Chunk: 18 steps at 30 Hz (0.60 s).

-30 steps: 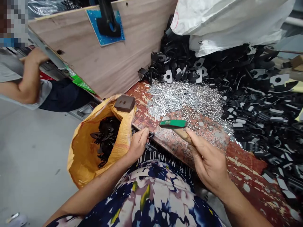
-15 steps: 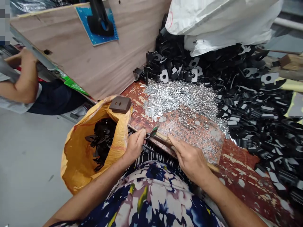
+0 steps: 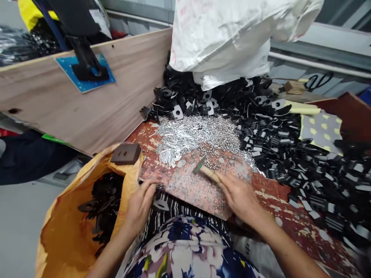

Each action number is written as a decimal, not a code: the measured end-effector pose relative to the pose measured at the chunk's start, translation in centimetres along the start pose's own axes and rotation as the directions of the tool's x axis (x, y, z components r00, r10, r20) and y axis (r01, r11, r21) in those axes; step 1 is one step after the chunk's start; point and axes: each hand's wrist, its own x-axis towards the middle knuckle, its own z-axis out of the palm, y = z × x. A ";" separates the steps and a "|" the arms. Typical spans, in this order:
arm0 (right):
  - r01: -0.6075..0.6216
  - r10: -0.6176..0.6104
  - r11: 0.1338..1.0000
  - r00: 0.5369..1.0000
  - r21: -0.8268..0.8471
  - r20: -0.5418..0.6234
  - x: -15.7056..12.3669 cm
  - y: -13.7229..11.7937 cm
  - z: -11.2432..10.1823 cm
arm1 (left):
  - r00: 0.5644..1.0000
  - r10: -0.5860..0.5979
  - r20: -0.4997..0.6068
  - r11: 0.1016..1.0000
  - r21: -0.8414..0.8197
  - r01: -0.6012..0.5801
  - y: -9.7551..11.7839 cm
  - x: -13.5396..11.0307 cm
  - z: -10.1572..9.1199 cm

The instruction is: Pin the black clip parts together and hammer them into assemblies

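Observation:
My right hand (image 3: 239,195) grips the wooden handle of a small hammer (image 3: 210,172). Its green-marked head is over the speckled metal plate (image 3: 199,193) on the bench. My left hand (image 3: 140,206) is closed at the bench's front edge, beside the yellow sack. A small black part (image 3: 159,186) shows at its fingertips, mostly hidden. Below it, a flat grey piece (image 3: 160,205) lies over my striped lap. Beyond the plate, thin silver pins (image 3: 179,135) lie heaped.
Black plastic parts (image 3: 278,154) are piled along the back and right. On the left, an open yellow sack (image 3: 52,227) holds more, with a brown block (image 3: 125,153) at its rim. A wooden board (image 3: 116,88) stands behind. A white sack (image 3: 220,34) hangs above the pile.
The hammer has moved away from my left hand and is now over the plate. My left hand has stayed near the bench edge. The whole view has shifted to the right.

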 end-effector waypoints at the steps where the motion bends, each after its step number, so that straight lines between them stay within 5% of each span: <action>1: 0.024 -0.024 1.000 1.000 0.002 0.009 0.1 -0.4 0.4 | 0.998 0.015 -0.057 0.996 0.092 -0.010 -0.1 -0.3 -1.4; 4: 0.082 -0.081 0.996 0.996 0.032 -0.028 1.3 -0.8 1.0 | 0.969 0.057 -0.241 0.913 0.405 0.047 -1.0 -0.9 -6.7; 7: 0.145 -0.142 0.986 0.989 0.080 -0.047 4.8 -0.1 -0.2 | 0.952 0.182 -0.248 0.772 0.635 0.018 -2.0 -0.7 -11.4; 9: 0.200 -0.197 0.978 0.979 0.058 -0.052 8.9 0.5 -1.2 | 0.937 0.230 -0.262 0.733 0.680 0.010 -2.2 -0.2 -12.6; 11: 0.234 -0.235 0.972 0.969 -0.026 -0.074 14.3 0.8 -1.7 | 0.934 0.213 -0.288 0.809 0.588 -0.003 -1.9 0.4 -11.8; 14: 0.220 -0.238 0.961 0.966 -0.166 -0.098 23.4 1.0 -1.5 | 0.966 0.133 -0.223 0.962 0.264 -0.072 -0.4 1.3 -7.9; 18: 0.187 -0.196 0.976 0.978 -0.113 -0.070 32.1 2.2 -0.7 | 0.990 0.134 0.044 0.990 0.047 -0.136 1.8 2.2 -2.9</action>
